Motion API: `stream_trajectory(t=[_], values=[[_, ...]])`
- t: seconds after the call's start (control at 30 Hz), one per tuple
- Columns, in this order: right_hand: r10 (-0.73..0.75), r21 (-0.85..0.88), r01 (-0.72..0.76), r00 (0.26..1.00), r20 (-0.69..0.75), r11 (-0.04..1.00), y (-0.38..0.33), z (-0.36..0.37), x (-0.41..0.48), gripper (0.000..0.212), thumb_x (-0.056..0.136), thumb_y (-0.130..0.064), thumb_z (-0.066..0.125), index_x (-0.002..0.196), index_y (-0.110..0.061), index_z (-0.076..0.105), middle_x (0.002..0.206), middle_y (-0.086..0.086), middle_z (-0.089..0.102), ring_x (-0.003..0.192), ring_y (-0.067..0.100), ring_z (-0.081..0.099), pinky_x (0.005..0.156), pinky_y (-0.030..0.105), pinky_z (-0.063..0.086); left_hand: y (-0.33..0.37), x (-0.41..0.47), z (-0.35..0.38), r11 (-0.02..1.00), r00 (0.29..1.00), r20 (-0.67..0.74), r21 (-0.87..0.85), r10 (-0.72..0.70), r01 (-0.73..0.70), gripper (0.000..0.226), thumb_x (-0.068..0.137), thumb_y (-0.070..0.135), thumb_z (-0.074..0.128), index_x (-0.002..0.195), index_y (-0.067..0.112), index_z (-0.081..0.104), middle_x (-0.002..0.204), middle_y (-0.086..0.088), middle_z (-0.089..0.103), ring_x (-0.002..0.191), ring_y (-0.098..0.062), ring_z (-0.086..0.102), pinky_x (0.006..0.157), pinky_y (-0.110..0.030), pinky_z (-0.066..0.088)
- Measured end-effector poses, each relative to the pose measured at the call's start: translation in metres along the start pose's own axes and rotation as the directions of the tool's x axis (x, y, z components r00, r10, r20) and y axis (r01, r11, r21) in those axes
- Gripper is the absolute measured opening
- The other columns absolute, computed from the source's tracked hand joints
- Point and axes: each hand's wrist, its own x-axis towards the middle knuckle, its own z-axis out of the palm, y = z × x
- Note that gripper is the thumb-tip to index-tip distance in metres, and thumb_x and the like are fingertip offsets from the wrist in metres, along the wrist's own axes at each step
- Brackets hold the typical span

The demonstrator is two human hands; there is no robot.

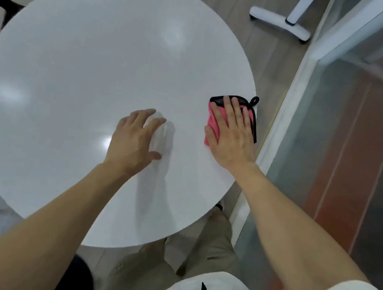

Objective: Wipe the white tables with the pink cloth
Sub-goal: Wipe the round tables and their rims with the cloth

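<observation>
A: Cloth position?
B: Pink cloth (214, 123) lay at the white table's (85, 67) right edge; right hand (231, 131) pressed it flat, fingers straight.
A: Left hand (134, 141)?
B: Mid-table, fingers loosely spread, held nothing.

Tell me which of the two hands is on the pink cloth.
The right hand: it presses flat on the pink cloth at the white table's right edge. The left hand is over bare tabletop.

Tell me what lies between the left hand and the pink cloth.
In the head view, only bare white table separates the left hand from the pink cloth; the hand's shadow falls there.
</observation>
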Motion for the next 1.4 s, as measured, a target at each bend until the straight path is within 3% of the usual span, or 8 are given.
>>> stream_trajectory(t=[0.13, 0.33, 0.53, 0.87, 1.07, 1.13, 1.23, 1.4], values=[[-0.042, 0.009, 0.042, 0.999, 0.001, 0.999, 0.020, -0.003, 0.074, 0.064, 0.115, -0.053, 0.031, 0.172, -0.024, 0.030, 0.180, 0.010, 0.019, 0.168, 0.028, 0.012, 0.135, 0.055, 0.012, 0.013, 0.017, -0.005, 0.990, 0.984, 0.104, 0.028, -0.143, 0.141, 0.119, 0.056, 0.038, 0.106, 0.159, 0.032, 0.047, 0.167, -0.001, 0.036, 0.150, -0.029, 0.037, 0.117, -0.047, 0.042], [-0.248, 0.021, 0.247, 0.968, 0.039, 0.969, 0.030, -0.001, 0.214, 0.065, 0.114, -0.054, 0.029, 0.170, -0.023, 0.034, 0.179, 0.013, 0.024, 0.167, 0.031, 0.018, 0.136, 0.053, 0.011, 0.026, 0.022, 0.001, 0.965, 0.963, 0.089, -0.028, -0.256, 0.259, 0.118, 0.040, 0.011, 0.108, 0.145, 0.028, 0.057, 0.159, 0.003, 0.042, 0.140, -0.025, 0.042, 0.081, -0.041, 0.060], [-0.319, 0.047, 0.316, 0.944, 0.086, 0.947, 0.029, -0.002, 0.245, 0.068, 0.113, -0.056, 0.022, 0.173, -0.023, 0.024, 0.181, 0.013, 0.015, 0.168, 0.030, 0.010, 0.136, 0.053, 0.006, 0.026, 0.024, 0.008, 0.958, 0.959, 0.081, -0.065, -0.273, 0.278, 0.118, 0.042, 0.000, 0.104, 0.146, 0.027, 0.057, 0.164, 0.002, 0.038, 0.144, -0.028, 0.039, 0.087, -0.051, 0.062], [-0.204, 0.053, 0.202, 0.978, 0.039, 0.978, 0.050, 0.002, 0.092, 0.066, 0.116, -0.051, 0.030, 0.173, -0.019, 0.024, 0.181, 0.013, 0.013, 0.169, 0.031, 0.009, 0.136, 0.055, 0.009, 0.024, 0.026, -0.004, 0.976, 0.976, 0.058, -0.050, -0.208, 0.211, 0.111, 0.055, 0.022, 0.107, 0.153, 0.028, 0.055, 0.163, 0.003, 0.040, 0.145, -0.027, 0.041, 0.100, -0.050, 0.056], [-0.002, -0.024, 0.004, 0.997, 0.076, 1.000, -0.025, -0.001, -0.020, 0.068, 0.116, -0.050, 0.026, 0.175, -0.018, 0.013, 0.181, 0.019, 0.002, 0.168, 0.036, -0.001, 0.134, 0.059, 0.008, 0.015, -0.058, 0.005, 0.949, 0.946, -0.082, -0.059, -0.315, 0.311, 0.046, 0.088, 0.021, 0.084, 0.132, 0.023, 0.072, 0.139, 0.005, 0.065, 0.126, -0.023, 0.061, 0.093, -0.039, 0.053], [-0.176, 0.028, 0.174, 0.974, 0.140, 0.984, -0.096, 0.005, -0.057, 0.069, 0.115, -0.049, 0.024, 0.175, -0.017, 0.010, 0.181, 0.020, -0.003, 0.168, 0.037, -0.006, 0.134, 0.059, 0.005, -0.003, -0.108, 0.015, 0.913, 0.906, -0.113, -0.071, -0.408, 0.402, 0.031, 0.093, 0.027, 0.079, 0.124, 0.023, 0.075, 0.129, 0.005, 0.068, 0.117, -0.023, 0.063, 0.088, -0.039, 0.055], [-0.488, 0.145, 0.467, 0.848, 0.206, 0.872, -0.189, 0.019, -0.096, 0.067, 0.115, -0.047, 0.030, 0.174, -0.017, 0.020, 0.181, 0.018, 0.004, 0.169, 0.035, -0.003, 0.135, 0.058, 0.003, -0.031, -0.168, 0.023, 0.834, 0.815, -0.180, -0.085, -0.551, 0.545, 0.016, 0.100, 0.030, 0.071, 0.110, 0.020, 0.077, 0.120, 0.003, 0.070, 0.110, -0.024, 0.064, 0.082, -0.041, 0.054], [-0.685, 0.183, 0.660, 0.700, 0.203, 0.729, -0.194, 0.027, -0.088, 0.066, 0.115, -0.051, 0.026, 0.174, -0.023, 0.017, 0.183, 0.009, 0.000, 0.169, 0.028, -0.006, 0.136, 0.053, 0.002, -0.049, -0.192, 0.036, 0.747, 0.717, -0.218, -0.116, -0.662, 0.655, 0.017, 0.104, 0.023, 0.063, 0.105, 0.013, 0.078, 0.116, -0.004, 0.071, 0.107, -0.030, 0.065, 0.082, -0.045, 0.055]])
